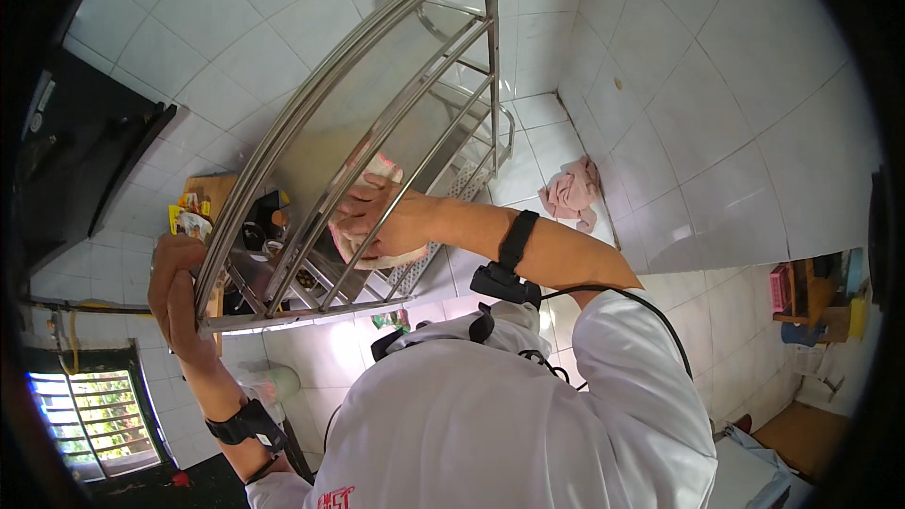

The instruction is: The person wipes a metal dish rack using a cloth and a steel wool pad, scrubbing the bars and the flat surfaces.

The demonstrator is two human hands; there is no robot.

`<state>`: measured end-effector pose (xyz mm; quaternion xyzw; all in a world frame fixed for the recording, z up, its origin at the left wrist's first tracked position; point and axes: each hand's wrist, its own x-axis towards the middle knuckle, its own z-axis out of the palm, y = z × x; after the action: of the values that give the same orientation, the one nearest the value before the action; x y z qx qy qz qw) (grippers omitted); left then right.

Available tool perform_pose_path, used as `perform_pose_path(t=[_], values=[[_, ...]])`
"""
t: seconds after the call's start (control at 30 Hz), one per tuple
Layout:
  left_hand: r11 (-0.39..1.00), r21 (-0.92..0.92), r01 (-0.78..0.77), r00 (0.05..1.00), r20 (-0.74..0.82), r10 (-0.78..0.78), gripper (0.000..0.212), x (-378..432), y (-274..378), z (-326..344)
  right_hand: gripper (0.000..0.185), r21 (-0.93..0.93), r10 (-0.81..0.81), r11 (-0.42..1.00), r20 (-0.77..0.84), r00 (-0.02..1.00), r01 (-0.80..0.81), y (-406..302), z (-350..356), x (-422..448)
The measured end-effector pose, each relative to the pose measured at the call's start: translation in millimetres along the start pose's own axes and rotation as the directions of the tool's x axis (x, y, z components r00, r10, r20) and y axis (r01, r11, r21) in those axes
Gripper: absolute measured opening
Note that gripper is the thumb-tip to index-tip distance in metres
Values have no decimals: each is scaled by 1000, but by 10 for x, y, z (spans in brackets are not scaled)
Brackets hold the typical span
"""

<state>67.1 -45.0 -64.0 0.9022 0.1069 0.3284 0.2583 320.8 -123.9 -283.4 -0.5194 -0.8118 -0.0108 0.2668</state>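
A stainless steel rack (385,124) with rails and several bars stands before me, against white tiled walls. At its near left corner, my left hand (180,290) is wrapped around the outer rails. My right hand (378,215) reaches in between the bars, its fingers spread over a whitish cloth with pink edging (382,168). Hand and cloth rest against a smooth panel (318,148) inside the rack; bars cross in front of them. Below the cloth shows a perforated metal tray (417,272).
A crumpled pink cloth (573,191) lies on the tiles near the wall corner. Food packets (189,213) sit on a wooden surface beside the rack's left end. A black appliance (85,148) juts from the left wall, above a barred window (106,413).
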Motion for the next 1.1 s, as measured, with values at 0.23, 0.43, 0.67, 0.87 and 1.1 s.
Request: perform_pose_path(t=[0.23,0.43,0.67,0.87,1.1], values=[[999,-26,46,999,17,-45,32,36,-4,1,64,-360,610,631,-318,726,-687,1276,-310,-353],[973,190,-130,991,59,121,33,8,-120,-43,57,-191,363,902,-150,919,-388,953,-64,-274],[994,101,-31,999,16,30,29,-33,-79,-54,52,-276,461,831,-145,875,-483,711,-311,-86],[1000,30,8,1000,-3,-8,30,27,4,7,55,-212,500,854,77,863,-475,467,-45,246],[999,-20,30,997,-65,-31,26,43,102,68,48,183,-138,974,20,990,132,-459,385,443]])
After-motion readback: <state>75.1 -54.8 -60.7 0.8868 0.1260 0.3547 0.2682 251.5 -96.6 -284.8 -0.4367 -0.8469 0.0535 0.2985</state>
